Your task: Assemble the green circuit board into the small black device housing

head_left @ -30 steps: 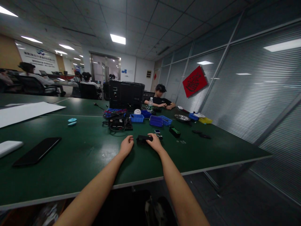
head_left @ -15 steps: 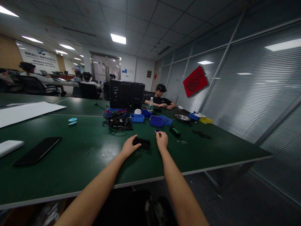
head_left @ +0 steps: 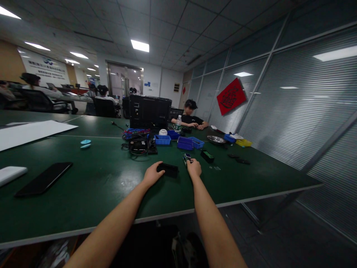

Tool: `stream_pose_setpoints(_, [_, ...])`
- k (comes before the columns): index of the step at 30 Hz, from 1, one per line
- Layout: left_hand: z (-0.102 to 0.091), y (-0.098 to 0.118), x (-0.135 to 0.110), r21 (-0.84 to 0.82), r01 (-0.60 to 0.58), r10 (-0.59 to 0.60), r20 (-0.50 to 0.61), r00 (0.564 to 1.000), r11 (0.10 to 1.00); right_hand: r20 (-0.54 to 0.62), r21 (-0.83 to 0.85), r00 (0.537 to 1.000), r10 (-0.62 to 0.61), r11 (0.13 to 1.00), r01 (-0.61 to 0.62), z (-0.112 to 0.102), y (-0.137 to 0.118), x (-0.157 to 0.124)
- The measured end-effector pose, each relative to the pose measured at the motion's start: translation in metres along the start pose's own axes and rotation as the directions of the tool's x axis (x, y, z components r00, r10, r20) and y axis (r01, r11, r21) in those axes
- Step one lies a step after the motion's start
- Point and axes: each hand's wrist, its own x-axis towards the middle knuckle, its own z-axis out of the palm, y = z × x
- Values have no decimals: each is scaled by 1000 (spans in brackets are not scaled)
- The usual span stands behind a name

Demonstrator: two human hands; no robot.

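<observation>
- Gripping the left end of a black, oblong plastic case (head_left: 170, 170), the left hand (head_left: 152, 175) has its thumb and fingers closed about it at the green table (head_left: 111, 210).
- Pinching the near end of a small circuit board with a dark screen (head_left: 186, 158), the right hand (head_left: 195, 168) keeps it clear of the case; the two remain unjoined.
- Farther right, a black rectangular box with a green top (head_left: 207, 156) sits untouched; whether it is finished, I cannot tell.
</observation>
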Motion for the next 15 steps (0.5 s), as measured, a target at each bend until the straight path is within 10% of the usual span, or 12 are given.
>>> stream_pose_setpoints(15, [-2,6,-1,-37,44,-44,11,999,998,-110,-138,993,35,989,-50,-4,-1,-6])
